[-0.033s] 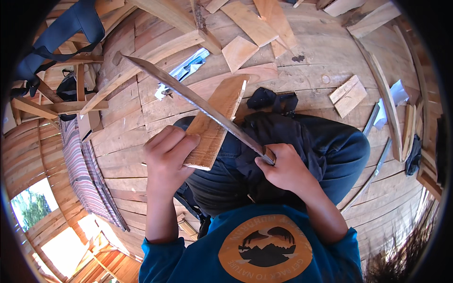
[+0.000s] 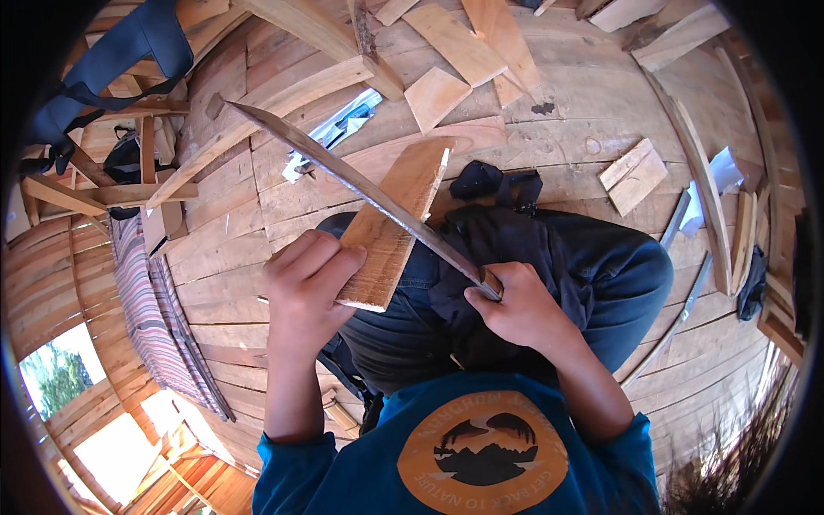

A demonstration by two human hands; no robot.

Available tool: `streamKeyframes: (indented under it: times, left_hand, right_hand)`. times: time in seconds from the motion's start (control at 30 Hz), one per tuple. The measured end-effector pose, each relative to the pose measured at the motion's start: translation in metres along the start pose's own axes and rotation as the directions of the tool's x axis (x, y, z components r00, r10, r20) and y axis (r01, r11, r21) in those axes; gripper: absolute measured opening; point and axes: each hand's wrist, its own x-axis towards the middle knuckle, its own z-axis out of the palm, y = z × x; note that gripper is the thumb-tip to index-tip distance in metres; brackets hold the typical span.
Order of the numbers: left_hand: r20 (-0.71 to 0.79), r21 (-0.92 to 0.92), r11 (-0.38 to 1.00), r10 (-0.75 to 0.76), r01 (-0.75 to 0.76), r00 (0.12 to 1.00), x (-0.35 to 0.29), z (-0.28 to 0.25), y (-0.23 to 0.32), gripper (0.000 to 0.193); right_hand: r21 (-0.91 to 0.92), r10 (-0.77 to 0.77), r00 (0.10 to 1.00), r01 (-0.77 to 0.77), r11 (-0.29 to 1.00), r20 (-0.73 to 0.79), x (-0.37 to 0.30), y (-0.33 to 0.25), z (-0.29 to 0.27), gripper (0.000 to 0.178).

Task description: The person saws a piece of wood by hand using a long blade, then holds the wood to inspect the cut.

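Note:
My left hand (image 2: 307, 279) is closed on the near left edge of a short wooden board (image 2: 386, 232), tilted up over my lap. The board's right edge looks pale and rough. In my right hand (image 2: 519, 305) is the wooden handle of a machete (image 2: 343, 176), its long blade seen nearly edge-on. That blade slants across the board toward the far left and crosses over the board's right edge. Whether it touches the wood I cannot tell. A dark cloth (image 2: 511, 253) lies bunched on my lap beyond the right hand.
Several cut boards (image 2: 455, 43) lie on the plank floor ahead, and a split piece (image 2: 633, 174) lies to the right. Wooden framing (image 2: 283, 90) stands at the far left. A long thin strip (image 2: 674, 326) and an upright plank (image 2: 704, 189) are at the right.

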Motion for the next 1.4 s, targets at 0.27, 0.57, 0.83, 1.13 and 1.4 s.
streamKeyframes:
  times: [0.27,0.57,0.83,1.13,1.4]
  left_hand:
    - [-0.006,0.014,0.999,-0.030,0.030,1.000,0.000,0.001,0.001,0.029]
    - [-0.014,0.004,0.999,-0.047,0.047,0.999,0.001,0.001,0.002,0.029]
    - [0.003,0.015,0.999,-0.052,0.052,0.999,0.004,0.000,0.006,0.028]
    - [-0.026,-0.013,0.999,-0.036,0.036,0.999,0.004,0.001,0.000,0.031]
    - [-0.017,-0.007,0.999,-0.031,0.031,0.999,0.004,0.002,0.002,0.030]
  right_hand:
    - [0.022,0.046,0.983,-0.051,0.998,0.179,-0.014,-0.029,-0.010,0.019]
    - [-0.037,0.059,0.994,-0.056,0.998,0.094,-0.005,-0.017,-0.011,0.019]
    - [-0.088,0.146,0.987,-0.140,0.986,0.065,0.004,-0.003,-0.015,0.019]
    - [-0.077,0.102,0.992,-0.096,0.992,0.079,-0.003,-0.010,-0.012,0.019]
    - [-0.044,0.072,0.991,-0.068,0.997,0.112,-0.008,-0.016,-0.016,0.020]
